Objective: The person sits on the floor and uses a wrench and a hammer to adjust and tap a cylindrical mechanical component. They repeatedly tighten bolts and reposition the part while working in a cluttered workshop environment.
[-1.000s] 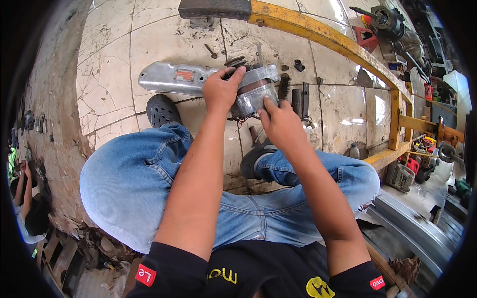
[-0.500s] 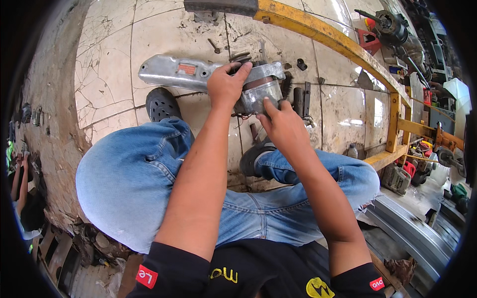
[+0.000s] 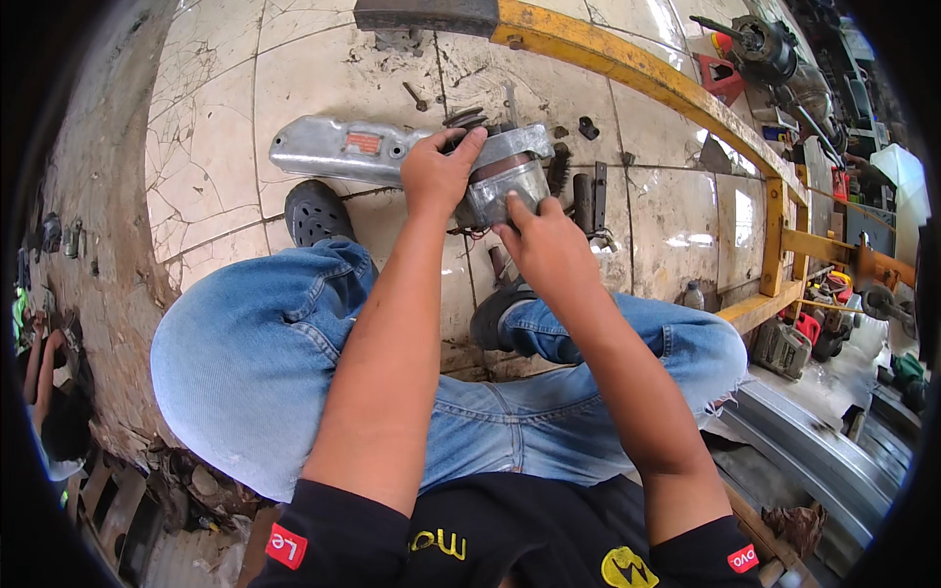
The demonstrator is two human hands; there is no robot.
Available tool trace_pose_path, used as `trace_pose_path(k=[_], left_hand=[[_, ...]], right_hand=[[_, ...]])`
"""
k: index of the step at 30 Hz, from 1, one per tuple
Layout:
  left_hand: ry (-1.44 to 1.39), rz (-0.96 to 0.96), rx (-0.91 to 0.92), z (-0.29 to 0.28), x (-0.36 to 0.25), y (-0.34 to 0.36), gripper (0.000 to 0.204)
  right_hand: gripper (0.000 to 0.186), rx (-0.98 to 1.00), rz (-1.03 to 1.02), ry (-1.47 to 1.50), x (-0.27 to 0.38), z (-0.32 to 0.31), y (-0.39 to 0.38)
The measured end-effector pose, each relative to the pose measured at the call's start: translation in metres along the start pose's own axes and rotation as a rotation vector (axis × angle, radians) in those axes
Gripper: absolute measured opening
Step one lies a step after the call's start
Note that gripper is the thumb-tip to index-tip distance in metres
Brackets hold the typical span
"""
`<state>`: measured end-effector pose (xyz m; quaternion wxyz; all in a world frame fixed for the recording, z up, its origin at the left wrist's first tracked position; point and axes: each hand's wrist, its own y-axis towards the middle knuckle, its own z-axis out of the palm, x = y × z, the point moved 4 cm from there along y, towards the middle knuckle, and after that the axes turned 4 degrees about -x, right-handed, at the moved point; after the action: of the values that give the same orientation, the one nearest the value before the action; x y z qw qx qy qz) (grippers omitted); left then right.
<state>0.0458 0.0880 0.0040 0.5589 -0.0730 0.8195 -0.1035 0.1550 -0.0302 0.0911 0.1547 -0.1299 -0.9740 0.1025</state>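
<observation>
An alternator (image 3: pixel 508 183) with a grey metal housing and a brownish band round its middle rests on the tiled floor in front of me. My left hand (image 3: pixel 438 171) grips its upper left side beside the dark pulley (image 3: pixel 467 120), fingers curled and partly hidden. Against the lower housing presses my right hand (image 3: pixel 549 243), its thumb and fingers bent over the metal. A long silver engine valve cover (image 3: pixel 323 147) with a red label lies to the left, its right end reaching behind my left hand. Thin wires show under the alternator.
A bolt (image 3: pixel 415 95), a wire brush (image 3: pixel 559 170) and a dark cylinder (image 3: pixel 583 201) lie around the alternator. A yellow metal frame (image 3: pixel 627 69) arches across the far right. My shoes flank the work. Another person (image 3: pixel 49 382) is at the far left edge.
The whole view has shifted slightly. Both hands keep their places on the alternator, with only a small change in the right hand's fingers.
</observation>
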Motion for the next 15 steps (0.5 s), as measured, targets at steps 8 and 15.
trace_pose_path(k=[8, 15], left_hand=[[-0.020, 0.001, 0.033, 0.003, 0.012, 0.003, 0.054], [-0.033, 0.005, 0.040, 0.005, 0.003, 0.005, 0.054]], right_hand=[[0.045, 0.022, 0.024, -0.005, 0.004, 0.003, -0.001], [0.045, -0.002, 0.032, -0.017, 0.006, -0.001, 0.009]])
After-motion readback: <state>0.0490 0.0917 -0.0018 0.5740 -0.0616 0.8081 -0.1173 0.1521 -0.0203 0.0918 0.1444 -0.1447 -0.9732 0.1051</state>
